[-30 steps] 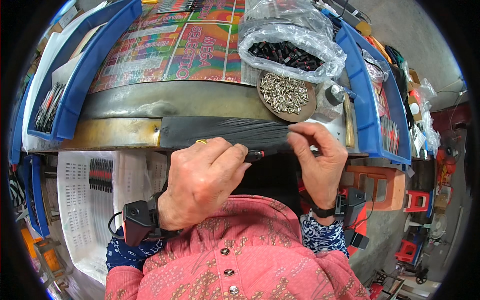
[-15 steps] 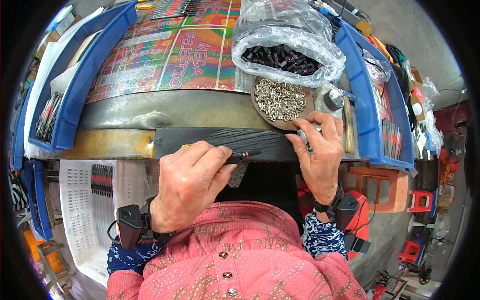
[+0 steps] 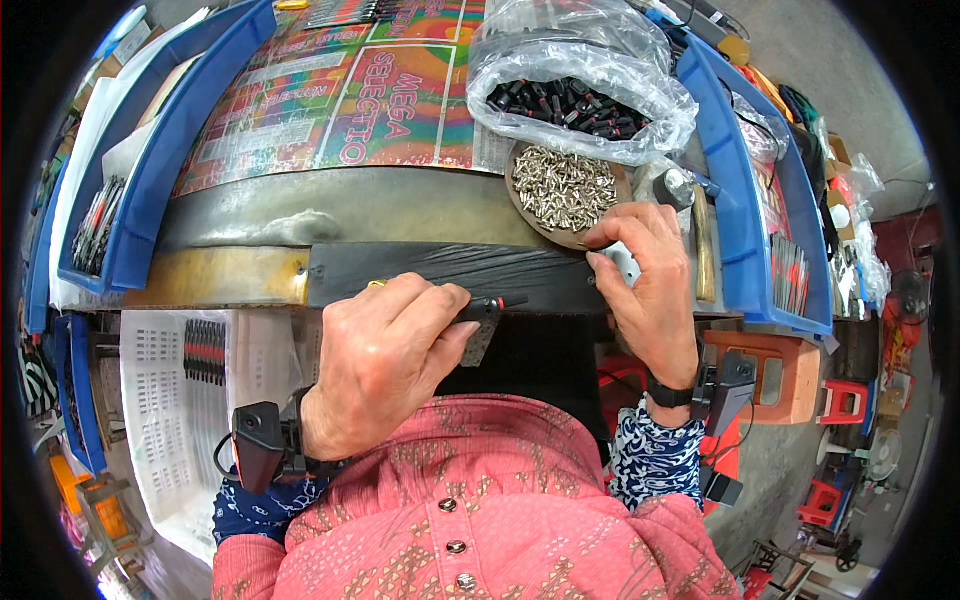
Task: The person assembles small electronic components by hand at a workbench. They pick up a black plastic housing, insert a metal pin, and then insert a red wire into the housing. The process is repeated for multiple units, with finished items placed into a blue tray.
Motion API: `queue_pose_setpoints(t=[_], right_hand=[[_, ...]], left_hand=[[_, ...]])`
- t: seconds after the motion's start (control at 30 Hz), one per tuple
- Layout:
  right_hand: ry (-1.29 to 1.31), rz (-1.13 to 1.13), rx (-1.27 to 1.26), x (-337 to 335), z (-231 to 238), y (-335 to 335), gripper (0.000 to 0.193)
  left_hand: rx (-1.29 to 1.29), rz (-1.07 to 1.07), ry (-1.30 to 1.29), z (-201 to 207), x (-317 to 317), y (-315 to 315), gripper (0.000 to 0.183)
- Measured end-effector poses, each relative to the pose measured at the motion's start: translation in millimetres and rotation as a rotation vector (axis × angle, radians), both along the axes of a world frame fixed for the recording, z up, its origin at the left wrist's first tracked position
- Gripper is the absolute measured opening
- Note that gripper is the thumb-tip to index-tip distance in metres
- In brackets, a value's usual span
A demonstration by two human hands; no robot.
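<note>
Black-and-red part [image 3: 487, 308]: small, dark body with a red tip pointing right, lying over the black strip [image 3: 440, 272] at the bench's near edge.
Left hand [image 3: 385, 365]: knuckles up, fingers curled, grasping the part.
Right hand [image 3: 648, 285]: fingertips pinching a small pale piece [image 3: 625, 262] at the rim of the round dish of silver screws [image 3: 565, 190].
Bag of black parts [image 3: 575, 85]: clear plastic, just behind the dish.

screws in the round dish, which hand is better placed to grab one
Right. The right hand sits at the rim of the dish of screws; the left hand is lower, gripping a small dark tool.
</note>
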State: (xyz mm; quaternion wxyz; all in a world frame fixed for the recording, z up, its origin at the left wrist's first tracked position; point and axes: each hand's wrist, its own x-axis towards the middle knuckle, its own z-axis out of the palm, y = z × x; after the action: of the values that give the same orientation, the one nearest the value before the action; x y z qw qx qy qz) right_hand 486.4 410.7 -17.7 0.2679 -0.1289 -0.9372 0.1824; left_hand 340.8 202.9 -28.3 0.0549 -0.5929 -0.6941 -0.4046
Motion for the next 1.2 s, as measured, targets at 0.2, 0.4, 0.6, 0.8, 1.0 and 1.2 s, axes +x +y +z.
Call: queue_pose_setpoints(t=[0.2,0.4,0.6,0.8,1.0,1.2], right_hand=[[-0.05,0.06,-0.056,-2.1,5.3,4.5,0.012],[-0.038,0.058,-0.076,-2.4,2.4,4.6,0.009],[0.019,0.053,-0.049,-3.2,-1.0,2.8,0.008],[0.1,0.048,-0.114,-1.5,1.4,-22.1,0.009],[0.197,0.202,-0.231,-4.9,-0.3,-55.5,0.018],[0.218,0.298,-0.184,-11.6,-2.0,-68.1,0.023]], left_hand=[[-0.004,0.003,-0.009,-2.4,0.1,-5.7,0.023],[0.013,0.016,-0.019,-3.2,0.6,-7.1,0.023],[-0.003,0.003,-0.042,-3.0,-0.1,-9.4,0.022],[-0.049,-0.021,-0.125,-2.1,-0.7,-11.3,0.021],[-0.067,-0.03,-0.166,-1.0,2.5,-10.7,0.021],[-0.066,-0.038,-0.165,-0.5,4.3,-11.8,0.022]])
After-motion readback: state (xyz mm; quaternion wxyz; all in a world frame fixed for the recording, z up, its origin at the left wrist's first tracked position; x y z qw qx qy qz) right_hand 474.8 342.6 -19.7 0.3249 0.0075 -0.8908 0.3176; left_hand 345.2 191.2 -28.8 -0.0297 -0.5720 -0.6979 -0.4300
